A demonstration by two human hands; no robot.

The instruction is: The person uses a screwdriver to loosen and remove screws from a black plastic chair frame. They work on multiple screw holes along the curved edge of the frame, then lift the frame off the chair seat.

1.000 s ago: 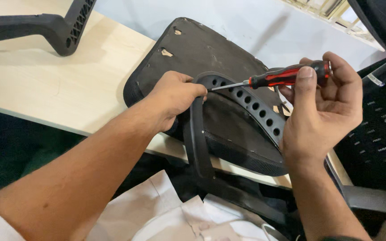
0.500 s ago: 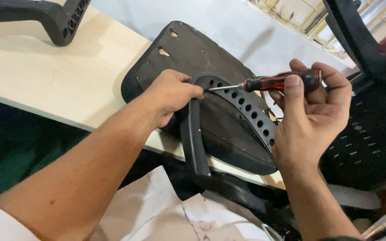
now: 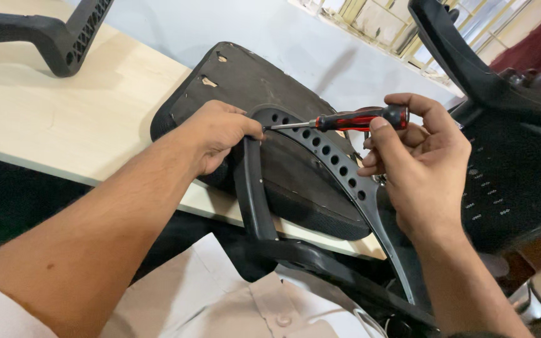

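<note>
Two hands at one upturned seat pad [image 3: 252, 81] overhanging the worktop [image 3: 64, 119]: left hand [image 3: 217, 134] grasping its perforated plastic frame [image 3: 320, 150], right hand [image 3: 417, 156] clenched on a screwdriver [image 3: 345, 120]. Frame probably stiff, light; hold by the rim.

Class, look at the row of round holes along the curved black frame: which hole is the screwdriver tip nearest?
The topmost hole, beside the left hand; the others run down toward the right hand, away from the screwdriver tip.

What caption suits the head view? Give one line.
Right hand drives red-and-black screwdriver into perforated black plastic frame steadied by left hand.
</note>
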